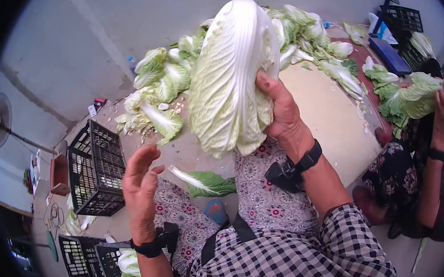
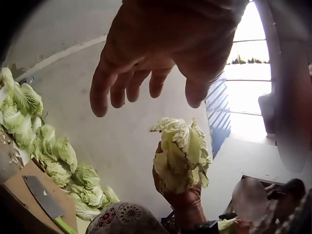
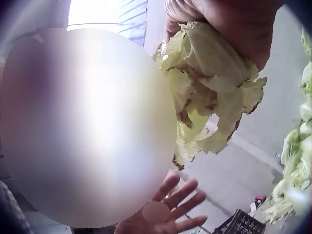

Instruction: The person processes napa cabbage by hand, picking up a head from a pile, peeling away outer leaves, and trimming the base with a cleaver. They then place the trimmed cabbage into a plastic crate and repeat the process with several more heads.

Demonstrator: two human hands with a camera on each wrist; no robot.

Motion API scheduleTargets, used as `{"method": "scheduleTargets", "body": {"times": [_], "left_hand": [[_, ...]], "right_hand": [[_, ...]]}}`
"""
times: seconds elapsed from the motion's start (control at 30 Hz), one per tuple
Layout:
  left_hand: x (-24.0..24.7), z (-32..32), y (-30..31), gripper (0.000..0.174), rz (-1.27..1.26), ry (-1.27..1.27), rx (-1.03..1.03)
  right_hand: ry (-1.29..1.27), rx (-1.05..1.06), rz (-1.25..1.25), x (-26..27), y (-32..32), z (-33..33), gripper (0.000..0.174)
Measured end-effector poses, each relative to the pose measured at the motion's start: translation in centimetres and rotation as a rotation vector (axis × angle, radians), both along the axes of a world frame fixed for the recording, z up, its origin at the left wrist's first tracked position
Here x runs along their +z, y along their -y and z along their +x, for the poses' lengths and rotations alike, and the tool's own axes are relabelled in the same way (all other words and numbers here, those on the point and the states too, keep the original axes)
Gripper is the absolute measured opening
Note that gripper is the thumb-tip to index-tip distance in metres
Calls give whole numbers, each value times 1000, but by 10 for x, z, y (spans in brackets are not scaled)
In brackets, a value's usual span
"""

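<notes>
Right hand (image 1: 286,112) grips cabbage (image 1: 229,81); left hand (image 1: 140,194) open — leaf-strewn floor (image 1: 188,159), pale wall (image 1: 138,10).

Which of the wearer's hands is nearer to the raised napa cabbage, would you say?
The right hand is nearer: it grips the napa cabbage, thumb on its side. The left hand is open and apart from it, lower and to the left in the head view.

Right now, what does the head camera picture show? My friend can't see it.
A bare right hand holds up a big, oval, pale green cabbage, while the bare left hand is open and empty. Behind, crinkly green leaves lie heaped by a grey wall.
</notes>
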State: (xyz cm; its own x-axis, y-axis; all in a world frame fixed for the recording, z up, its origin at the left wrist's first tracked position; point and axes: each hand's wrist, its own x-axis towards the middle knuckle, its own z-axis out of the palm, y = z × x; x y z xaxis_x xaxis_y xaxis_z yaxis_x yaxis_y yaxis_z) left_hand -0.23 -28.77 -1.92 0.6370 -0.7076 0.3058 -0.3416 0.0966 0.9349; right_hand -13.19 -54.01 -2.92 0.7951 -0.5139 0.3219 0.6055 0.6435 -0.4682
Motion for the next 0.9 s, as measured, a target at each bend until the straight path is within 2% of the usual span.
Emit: {"method": "scheduleTargets", "body": {"times": [0.1,0.13,0.2,0.3,0.4,0.5,0.6,0.63,0.73,0.77,0.9], "left_hand": [[-7,14,-18,43,-53,-142,37],[-10,17,-22,43,-75,-188,56],[-15,22,-27,41,-98,-220,56],[-17,26,-29,39,-110,-248,51],[-19,29,-30,38,-102,-258,45],[-19,33,-30,38,-91,-248,41],[-21,36,-32,37,-87,-245,39],[-22,37,-33,37,-86,-248,39],[-24,36,-37,38,-75,-261,52],[-24,37,-40,38,-62,-261,62],[-24,46,-60,40,-4,-238,101]], "right_hand": [[18,-93,61,-13,52,-22,43],[-21,-192,104,-22,65,-28,41],[-115,-374,161,-48,92,-38,42],[-231,-541,282,-99,120,-52,43],[-359,-612,387,-152,136,-66,44],[-504,-693,386,-176,146,-81,49],[-627,-845,163,-177,160,-95,56],[-862,-962,84,-161,152,-98,64],[-1135,-1147,-124,-161,157,-105,71],[-1222,-1134,-248,-191,186,-106,70],[-1037,-776,-540,-105,130,-69,59]]}}
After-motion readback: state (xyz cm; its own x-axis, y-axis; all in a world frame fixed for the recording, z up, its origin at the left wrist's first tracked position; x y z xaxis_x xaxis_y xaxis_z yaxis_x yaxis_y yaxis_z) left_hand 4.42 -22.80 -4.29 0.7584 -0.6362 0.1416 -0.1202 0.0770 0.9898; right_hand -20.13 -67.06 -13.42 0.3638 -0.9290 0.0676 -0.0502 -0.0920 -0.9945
